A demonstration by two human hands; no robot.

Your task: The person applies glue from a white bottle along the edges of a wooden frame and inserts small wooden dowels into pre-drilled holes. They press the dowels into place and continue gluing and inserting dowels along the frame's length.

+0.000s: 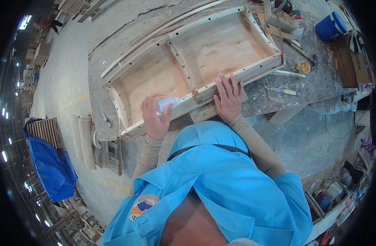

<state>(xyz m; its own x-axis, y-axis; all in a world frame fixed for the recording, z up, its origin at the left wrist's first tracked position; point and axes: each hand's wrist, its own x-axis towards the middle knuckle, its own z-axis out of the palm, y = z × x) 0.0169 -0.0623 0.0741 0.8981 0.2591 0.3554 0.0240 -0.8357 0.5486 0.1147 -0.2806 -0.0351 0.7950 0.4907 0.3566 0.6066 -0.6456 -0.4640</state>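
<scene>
I record the left hand (pixel 156 117) closed around a white squeeze bottle (pixel 166 105), its nozzle at the near rail (pixel 257 73) of a two-bay wooden frame (pixel 182 62); contact there I cannot confirm. The right hand (pixel 228 97) is open, fingers extended and laid on the same rail, near a brown patch (pixel 197 97). The frame lies on a worktop (pixel 313 88). To its right I note a tub of yellowish paste (pixel 303 67) and, farther out, a blue bucket (pixel 330 27).
</scene>
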